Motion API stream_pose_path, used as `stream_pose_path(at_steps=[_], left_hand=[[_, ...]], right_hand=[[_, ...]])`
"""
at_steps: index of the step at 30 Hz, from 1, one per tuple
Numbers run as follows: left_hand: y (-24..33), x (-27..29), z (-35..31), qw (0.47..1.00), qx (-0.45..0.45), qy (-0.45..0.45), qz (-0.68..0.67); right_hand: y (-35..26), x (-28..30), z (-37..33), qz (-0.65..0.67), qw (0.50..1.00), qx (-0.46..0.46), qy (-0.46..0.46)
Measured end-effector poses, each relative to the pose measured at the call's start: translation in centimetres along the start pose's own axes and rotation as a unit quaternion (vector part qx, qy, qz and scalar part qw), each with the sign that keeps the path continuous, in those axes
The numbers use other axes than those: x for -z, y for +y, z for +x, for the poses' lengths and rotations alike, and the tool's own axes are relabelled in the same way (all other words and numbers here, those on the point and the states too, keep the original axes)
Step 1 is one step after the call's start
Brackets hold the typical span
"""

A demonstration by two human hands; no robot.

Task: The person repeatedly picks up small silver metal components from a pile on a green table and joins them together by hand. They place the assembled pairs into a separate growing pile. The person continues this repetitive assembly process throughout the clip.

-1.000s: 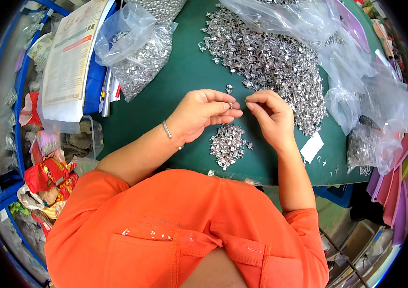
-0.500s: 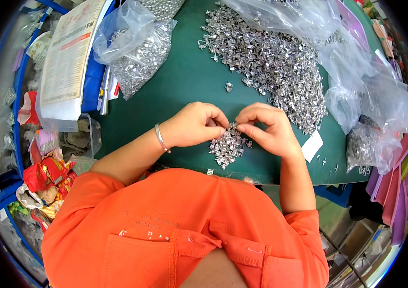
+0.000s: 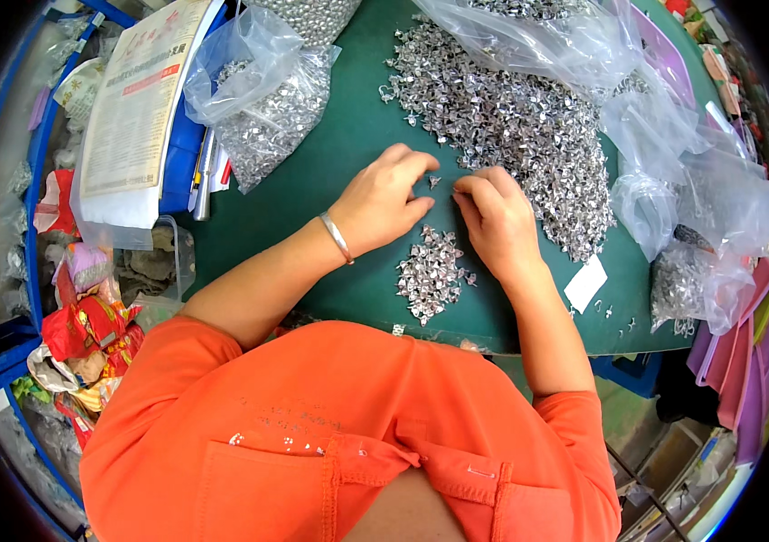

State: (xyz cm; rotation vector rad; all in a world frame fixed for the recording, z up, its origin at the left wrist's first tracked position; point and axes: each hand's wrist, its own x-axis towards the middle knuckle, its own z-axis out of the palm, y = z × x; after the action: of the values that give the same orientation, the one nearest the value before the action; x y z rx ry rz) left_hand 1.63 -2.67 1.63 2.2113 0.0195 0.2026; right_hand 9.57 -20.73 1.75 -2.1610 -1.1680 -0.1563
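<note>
We have our left hand (image 3: 384,203) over a green tabletop (image 3: 290,197), its thumb and index finger spread around a small silvery metal piece (image 3: 434,182); we cannot tell whether they touch it. Our right hand (image 3: 500,221), apart from the left, has its thumb and fingertips drawn together just right of that piece; whether anything is pinched there we cannot tell.

Between our forearms lies a small cluster of similar silvery pieces (image 3: 430,278). A broad heap of shiny metal pieces (image 3: 529,135) crowds the area beyond our right hand, its far part covered by a clear plastic sheet (image 3: 552,45). Beside our right forearm lies a white rectangular card (image 3: 586,284), with a clear knotted-looking bag of metal bits (image 3: 681,278) farther right.

On the far left, a clear plastic bag of silvery parts (image 3: 271,126) sits beside a blue plastic box (image 3: 182,158), with a printed newspaper sheet (image 3: 136,108) leaning over it. A translucent plastic tub (image 3: 184,257) stands below, near crumpled red and yellow wrappers (image 3: 95,330).
</note>
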Motion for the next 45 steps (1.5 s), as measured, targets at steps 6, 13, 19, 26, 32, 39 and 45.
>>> stream_pose_path(at_steps=[6, 13, 19, 26, 32, 39, 45], left_hand=[[-1.9, -1.3, 1.3, 0.990, -0.101, 0.038, 0.092], [0.2, 0.3, 0.8, 0.914, 0.240, -0.061, -0.321], [0.3, 0.6, -0.2, 0.775, 0.311, -0.087, -0.544], [0.7, 0.6, -0.6, 0.758, 0.288, -0.101, -0.576], [1.2, 2.3, -0.8, 0.846, 0.243, -0.237, -0.411], [1.9, 2.1, -0.3, 0.975, 0.018, -0.207, -0.078], [-0.5, 1.0, 0.2, 0.999, -0.001, -0.038, -0.035]], right_hand=[[0.2, 1.7, -1.8, 0.101, 0.991, -0.081, -0.018], [0.0, 1.7, -1.3, 0.092, 0.994, -0.061, 0.006], [-0.4, 1.4, -1.2, 0.133, 0.983, -0.121, -0.045], [-0.9, 2.2, -2.4, 0.319, 0.917, -0.235, -0.034], [-1.4, 3.0, -2.1, 0.234, 0.962, -0.091, -0.112], [-0.2, -0.1, -0.7, 0.046, 0.998, -0.043, -0.011], [-0.4, 0.3, -1.6, 0.080, 0.994, -0.067, -0.005]])
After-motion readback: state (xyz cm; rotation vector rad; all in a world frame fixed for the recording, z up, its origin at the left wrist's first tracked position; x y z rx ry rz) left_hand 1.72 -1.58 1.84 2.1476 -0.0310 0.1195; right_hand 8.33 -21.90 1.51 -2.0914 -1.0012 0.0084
